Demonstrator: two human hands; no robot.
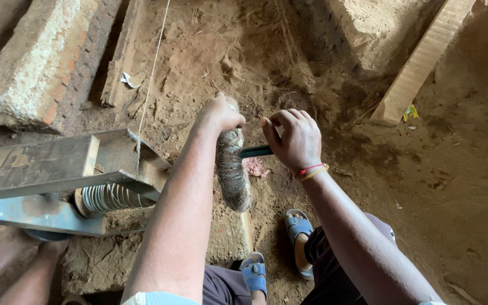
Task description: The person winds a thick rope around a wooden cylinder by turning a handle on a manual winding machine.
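Item: your left hand [219, 114], fingers clenched around the top of a long mesh-wrapped bundle [232, 169], which hangs upright below your fist, above the dirt floor [453, 186].

Item: your right hand [293, 138], fingers closed on a dark green rod [255, 151] whose tip touches the bundle's side; red and yellow bands sit on that wrist.

Item: grey metal frame [46, 164] at left, with a coil of pale wire [108, 197] under it and a thin string [152, 68] running up from it.

Item: brick block [24, 73] upper left; wooden plank [419, 62] upper right; blue sandals [297, 226] below.

Item: another person's arm [29, 277], lower left corner.
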